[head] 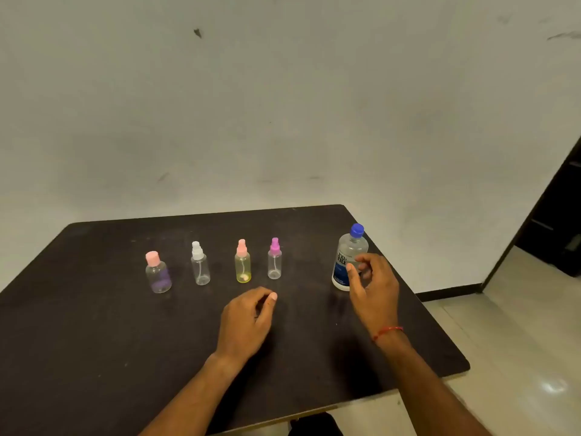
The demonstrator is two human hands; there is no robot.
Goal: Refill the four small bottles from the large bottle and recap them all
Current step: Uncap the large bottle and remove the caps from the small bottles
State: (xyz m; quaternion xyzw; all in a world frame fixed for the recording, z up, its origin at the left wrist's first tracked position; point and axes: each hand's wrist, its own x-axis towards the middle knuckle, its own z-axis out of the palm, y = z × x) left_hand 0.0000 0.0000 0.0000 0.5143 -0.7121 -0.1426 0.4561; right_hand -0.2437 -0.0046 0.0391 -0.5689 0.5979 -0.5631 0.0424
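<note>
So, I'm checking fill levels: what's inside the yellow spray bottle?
The yellow spray bottle shows a thin dip tube running from its pink spray cap to the bottom. Any liquid level cannot be made out.

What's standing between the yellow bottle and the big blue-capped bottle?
In the head view, one small clear bottle with a purple spray cap stands between the yellow bottle and the large bottle.

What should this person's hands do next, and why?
Probably close the right hand around the large bottle. The hand hovers right at it, seemingly not gripping, and the blue cap is on, so nothing can be poured yet.
</note>
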